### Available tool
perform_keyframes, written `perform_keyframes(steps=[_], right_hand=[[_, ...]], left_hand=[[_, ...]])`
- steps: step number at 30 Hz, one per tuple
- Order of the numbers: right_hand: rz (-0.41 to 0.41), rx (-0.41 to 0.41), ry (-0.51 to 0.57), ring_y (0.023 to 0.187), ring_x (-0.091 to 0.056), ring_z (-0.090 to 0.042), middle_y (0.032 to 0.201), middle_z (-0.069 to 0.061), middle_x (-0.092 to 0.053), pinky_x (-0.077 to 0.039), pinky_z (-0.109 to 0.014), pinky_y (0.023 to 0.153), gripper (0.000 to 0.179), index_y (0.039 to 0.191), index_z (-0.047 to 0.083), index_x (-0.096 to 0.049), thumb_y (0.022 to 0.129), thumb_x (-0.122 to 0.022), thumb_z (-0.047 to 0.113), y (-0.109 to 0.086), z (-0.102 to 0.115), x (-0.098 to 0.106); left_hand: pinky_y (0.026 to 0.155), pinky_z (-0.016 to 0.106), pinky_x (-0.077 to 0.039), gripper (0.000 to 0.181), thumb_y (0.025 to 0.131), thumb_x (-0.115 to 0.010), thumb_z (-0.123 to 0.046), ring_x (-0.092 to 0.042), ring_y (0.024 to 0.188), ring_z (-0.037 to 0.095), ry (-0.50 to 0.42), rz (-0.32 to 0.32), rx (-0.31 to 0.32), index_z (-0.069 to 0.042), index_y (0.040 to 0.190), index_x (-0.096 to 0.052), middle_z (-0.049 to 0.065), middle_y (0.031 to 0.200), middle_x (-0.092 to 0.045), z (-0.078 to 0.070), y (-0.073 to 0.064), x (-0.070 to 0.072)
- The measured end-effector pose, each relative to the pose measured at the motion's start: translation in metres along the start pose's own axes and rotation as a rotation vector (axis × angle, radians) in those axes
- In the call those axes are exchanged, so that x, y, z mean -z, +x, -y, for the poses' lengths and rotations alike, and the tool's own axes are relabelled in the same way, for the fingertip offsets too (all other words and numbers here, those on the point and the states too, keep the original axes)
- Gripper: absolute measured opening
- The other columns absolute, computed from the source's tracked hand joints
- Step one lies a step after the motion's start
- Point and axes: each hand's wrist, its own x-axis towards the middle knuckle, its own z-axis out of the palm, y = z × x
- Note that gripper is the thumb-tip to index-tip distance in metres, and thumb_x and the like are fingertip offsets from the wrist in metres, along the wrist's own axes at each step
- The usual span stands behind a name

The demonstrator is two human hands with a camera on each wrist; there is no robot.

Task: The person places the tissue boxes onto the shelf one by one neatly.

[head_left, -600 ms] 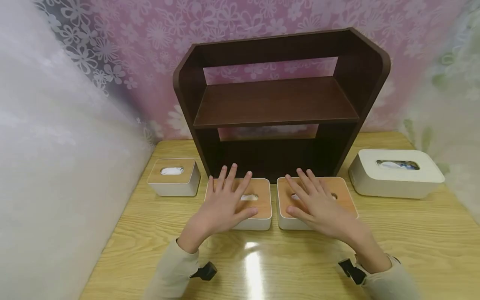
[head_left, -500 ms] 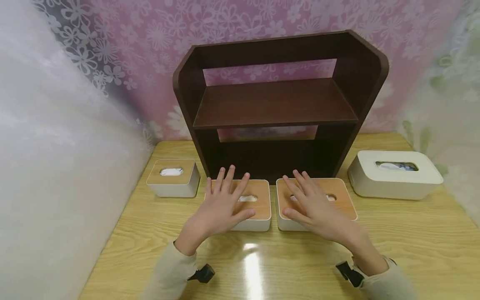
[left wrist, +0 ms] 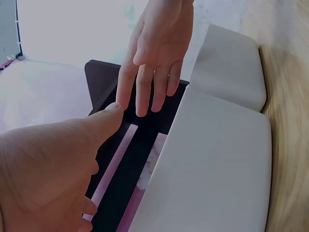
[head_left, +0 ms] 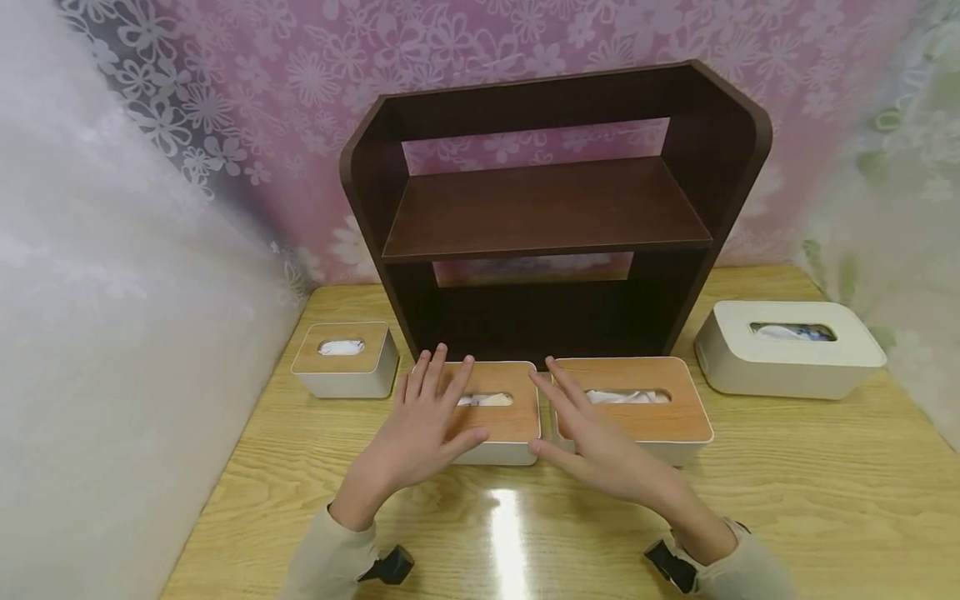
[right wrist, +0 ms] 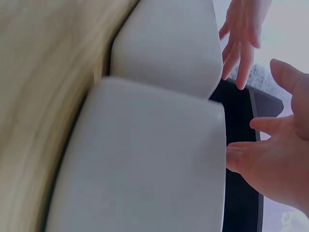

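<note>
A pale wood-grain table (head_left: 810, 517) fills the lower frame, and a dark brown two-tier shelf (head_left: 547, 204) stands upright at centre top. At far right sits a plain white tissue box (head_left: 787, 371). At lower centre, in front of the shelf's base, are a right-centre wood-lidded tissue box (head_left: 667, 425) and a left-centre wood-lidded tissue box (head_left: 521, 421), a narrow gap between them; a small wood-lidded tissue box (head_left: 352, 383) sits at middle left.

The left hand (head_left: 420, 433) is over the left-centre box, the right hand (head_left: 600, 446) over the near left corner of the right-centre one. Fingers on both are extended and spread, gripping nothing; whether any fingertip touches a box is hard to tell.

Both centre boxes look light and stiff, their smooth white walls probably a little slippery; opposite sides should give the surest hold, rather than the lid slots with their soft tissues (head_left: 630, 397). The shelf limits movement behind; the tabletop gives room toward the frame's bottom edge.
</note>
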Motion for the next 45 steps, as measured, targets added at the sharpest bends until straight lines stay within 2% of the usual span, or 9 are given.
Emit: perform_keyframes(steps=[7,13,26,31,36,39,41,43,45], right_hand=[[-0.046,-0.035,0.077,0.151,-0.008,-0.037,0.167,-0.002,0.0,-0.027,-0.074,0.103,0.084,0.16,0.035,-0.009,0.096,-0.064,0.038,0.001,0.01,-0.012],[-0.078,-0.064,0.138,0.152,-0.003,-0.035,0.167,-0.004,-0.001,-0.019,-0.076,0.105,0.088,0.161,0.033,-0.007,0.096,-0.065,0.036,0.003,0.016,-0.021],[-0.125,-0.125,0.369,0.152,0.003,-0.034,0.167,-0.004,0.005,-0.009,-0.075,0.108,0.091,0.161,0.023,-0.004,0.095,-0.066,0.019,0.004,0.021,-0.04],[-0.127,-0.185,0.44,0.151,0.008,-0.038,0.166,-0.009,0.011,-0.007,-0.076,0.106,0.094,0.161,0.019,0.002,0.094,-0.064,0.013,0.003,0.023,-0.051],[-0.15,-0.249,0.48,0.151,0.01,-0.032,0.166,-0.001,0.01,-0.006,-0.068,0.112,0.098,0.161,0.022,0.006,0.092,-0.064,0.013,0.004,0.024,-0.059],[-0.161,-0.294,0.514,0.15,0.005,-0.035,0.166,-0.002,0.013,-0.01,-0.062,0.115,0.099,0.16,0.022,0.01,0.093,-0.063,0.013,0.005,0.024,-0.061],[-0.169,-0.338,0.533,0.145,-0.024,-0.041,0.165,-0.004,0.013,-0.031,-0.055,0.112,0.099,0.159,0.022,0.011,0.094,-0.063,0.014,0.007,0.024,-0.062],[-0.178,-0.376,0.535,0.112,-0.051,-0.044,0.166,-0.004,0.011,-0.045,-0.046,0.099,0.098,0.159,0.021,0.011,0.094,-0.063,0.016,0.008,0.024,-0.064],[-0.182,-0.399,0.546,0.108,-0.05,-0.04,0.166,-0.005,0.01,-0.044,-0.045,0.098,0.097,0.159,0.02,0.01,0.094,-0.061,0.016,0.01,0.024,-0.065]], left_hand=[[0.116,0.065,-0.009,0.09,0.096,-0.044,-0.067,0.011,0.151,0.035,-0.03,-0.032,0.015,-0.029,0.159,0.006,0.011,0.165,0.013,0.011,-0.01,-0.004],[0.116,0.065,-0.011,0.091,0.095,-0.048,-0.065,0.008,0.152,0.036,-0.086,-0.043,0.032,-0.023,0.161,-0.002,0.013,0.166,0.01,0.02,-0.016,-0.008],[0.115,0.066,-0.016,0.093,0.096,-0.052,-0.06,0.005,0.152,0.035,-0.191,-0.012,0.048,-0.02,0.161,-0.001,0.012,0.166,0.009,0.03,-0.027,-0.018],[0.112,0.068,-0.018,0.092,0.097,-0.053,-0.057,0.003,0.151,0.038,-0.227,-0.024,0.048,-0.019,0.161,-0.001,0.015,0.166,0.009,0.032,-0.029,-0.02],[0.11,0.069,-0.022,0.09,0.097,-0.055,-0.053,-0.006,0.149,0.044,-0.278,-0.032,0.055,-0.017,0.161,-0.002,0.021,0.165,0.006,0.036,-0.03,-0.022],[0.111,0.067,-0.023,0.09,0.098,-0.054,-0.053,-0.008,0.149,0.045,-0.312,-0.024,0.059,-0.017,0.161,-0.001,0.021,0.164,0.006,0.037,-0.03,-0.024],[0.111,0.066,-0.024,0.09,0.098,-0.054,-0.053,-0.008,0.149,0.045,-0.342,-0.022,0.064,-0.017,0.161,-0.001,0.022,0.164,0.007,0.038,-0.03,-0.025],[0.111,0.066,-0.025,0.091,0.098,-0.054,-0.054,-0.006,0.149,0.045,-0.379,-0.014,0.075,-0.018,0.161,0.0,0.022,0.164,0.008,0.039,-0.031,-0.026],[0.11,0.065,-0.028,0.091,0.097,-0.055,-0.054,-0.006,0.149,0.043,-0.419,-0.005,0.087,-0.02,0.161,0.001,0.02,0.164,0.01,0.04,-0.031,-0.026]])
